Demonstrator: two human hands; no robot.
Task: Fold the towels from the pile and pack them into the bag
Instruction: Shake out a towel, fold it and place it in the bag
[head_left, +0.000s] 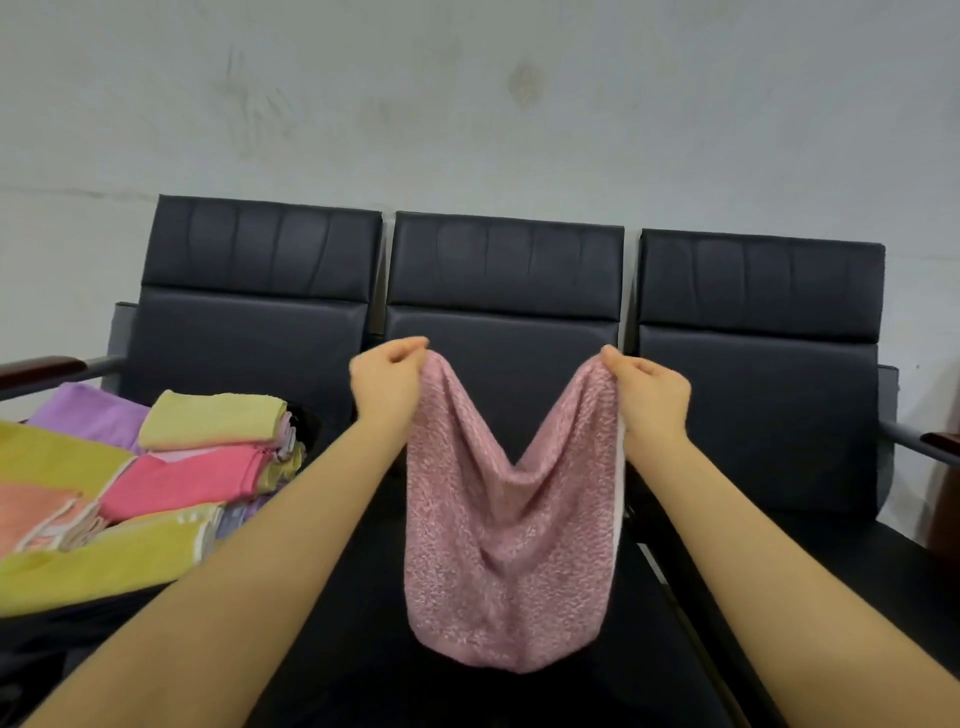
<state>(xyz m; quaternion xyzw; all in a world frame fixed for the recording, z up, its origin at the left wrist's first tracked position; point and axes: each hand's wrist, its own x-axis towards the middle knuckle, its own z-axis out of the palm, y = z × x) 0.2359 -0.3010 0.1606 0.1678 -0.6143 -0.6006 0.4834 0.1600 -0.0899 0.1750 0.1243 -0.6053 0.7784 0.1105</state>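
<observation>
towel (506, 545): pink, in the air over the chair seat | left hand (387, 384) and right hand (652, 397) each pinch a top corner | sags between grips, hangs below: soft, light, limp | likely doubled | best held at corners

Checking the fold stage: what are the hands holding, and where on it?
The pink towel, pinched at its two top corners, one by the left hand, one by the right hand; it hangs between them.

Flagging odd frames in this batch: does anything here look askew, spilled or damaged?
Nothing stands out. Left hand and right hand each pinch an upper corner of the pink towel, which sags in the middle over the black seat. The towel stacks at left look folded, slightly uneven.
</observation>
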